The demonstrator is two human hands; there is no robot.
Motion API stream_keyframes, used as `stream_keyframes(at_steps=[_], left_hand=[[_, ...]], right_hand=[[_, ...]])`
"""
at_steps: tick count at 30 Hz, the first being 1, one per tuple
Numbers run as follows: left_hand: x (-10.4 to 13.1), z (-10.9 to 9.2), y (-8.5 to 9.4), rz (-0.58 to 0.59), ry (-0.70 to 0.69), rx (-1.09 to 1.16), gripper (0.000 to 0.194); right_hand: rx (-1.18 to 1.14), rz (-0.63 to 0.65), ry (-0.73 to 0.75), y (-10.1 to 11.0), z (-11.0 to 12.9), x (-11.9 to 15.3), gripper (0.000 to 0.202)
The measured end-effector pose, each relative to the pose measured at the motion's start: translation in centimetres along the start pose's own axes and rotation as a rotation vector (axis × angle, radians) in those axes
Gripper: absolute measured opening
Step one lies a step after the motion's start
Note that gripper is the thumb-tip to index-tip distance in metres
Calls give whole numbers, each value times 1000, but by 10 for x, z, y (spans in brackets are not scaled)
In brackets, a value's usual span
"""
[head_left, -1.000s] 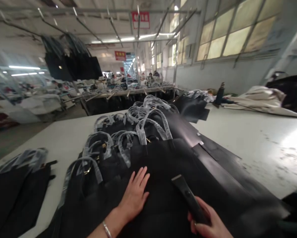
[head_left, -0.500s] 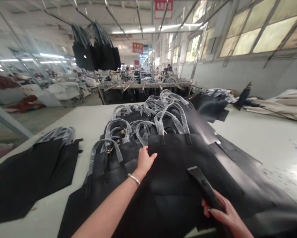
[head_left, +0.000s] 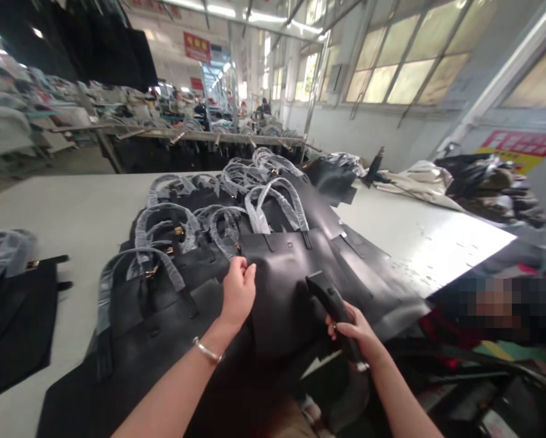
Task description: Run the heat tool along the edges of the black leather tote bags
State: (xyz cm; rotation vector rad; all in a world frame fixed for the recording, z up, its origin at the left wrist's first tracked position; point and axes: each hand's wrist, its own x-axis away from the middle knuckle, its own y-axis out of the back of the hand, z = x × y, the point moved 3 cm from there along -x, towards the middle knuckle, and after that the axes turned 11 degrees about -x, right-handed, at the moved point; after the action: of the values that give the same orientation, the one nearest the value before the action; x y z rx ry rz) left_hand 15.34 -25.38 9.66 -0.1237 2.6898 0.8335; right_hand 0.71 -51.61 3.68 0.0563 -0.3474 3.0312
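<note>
My left hand (head_left: 238, 291) is closed at the upper left edge of a black tote bag (head_left: 282, 304), which lies on top of a spread of similar bags. That bag's looped handles (head_left: 277, 204) are wrapped in clear plastic. In my right hand (head_left: 352, 327) is a black tool shaped like a hair clipper (head_left: 330, 295), its wide, flat tip pointing up and left just above the bag's right part. To the left lie more black bags (head_left: 163, 310) with wrapped handles and gold-coloured fittings. My fingers hide the exact grip on the bag's edge.
Everything rests on a pale table (head_left: 72, 201). Another black bag (head_left: 17, 316) lies at its left. Beyond the table stands a metal rack (head_left: 199, 134) with bags hanging on it. Cream cloth (head_left: 419, 182) is heaped at the back right. A blurred-out person (head_left: 496, 304) is at the right.
The view has swung to the right, bringing the person and the table's right edge into sight. Both hands keep their hold, and the tool stays over the bag's right part.
</note>
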Motion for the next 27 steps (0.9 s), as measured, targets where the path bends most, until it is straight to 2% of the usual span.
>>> stream_keyframes(at_steps=[5, 9, 13, 16, 18, 19, 21, 23, 24, 25, 27], left_hand=[[46, 52, 51, -116, 139, -86, 23], [78, 88, 87, -247, 269, -238, 27], [99, 112, 108, -370, 367, -367, 31], [105, 128, 119, -411, 411, -417, 32], [103, 130, 126, -384, 380, -484, 32], [100, 126, 128, -372, 315, -523, 34], [94, 107, 126, -372, 122, -579, 40], [91, 78, 111, -330, -60, -543, 41], [89, 62, 96, -246, -118, -480, 36], [89, 46, 76, -104, -162, -384, 28], [94, 16, 25, 271, -274, -156, 19]], right_hand=[[-22, -21, -18, 4, 23, 25, 42], [-41, -109, -43, 14, 46, 48, 64], [15, -237, -121, 20, 55, 69, 69], [43, -270, -173, 20, 54, 84, 69], [48, -263, -206, 18, 51, 94, 70], [51, -252, -228, 17, 49, 98, 70], [57, -212, -281, 12, 45, 107, 73], [57, -160, -334, 4, 41, 114, 76], [59, -140, -357, 1, 39, 117, 77], [61, -122, -378, -3, 37, 119, 78], [64, -89, -410, -10, 33, 123, 77]])
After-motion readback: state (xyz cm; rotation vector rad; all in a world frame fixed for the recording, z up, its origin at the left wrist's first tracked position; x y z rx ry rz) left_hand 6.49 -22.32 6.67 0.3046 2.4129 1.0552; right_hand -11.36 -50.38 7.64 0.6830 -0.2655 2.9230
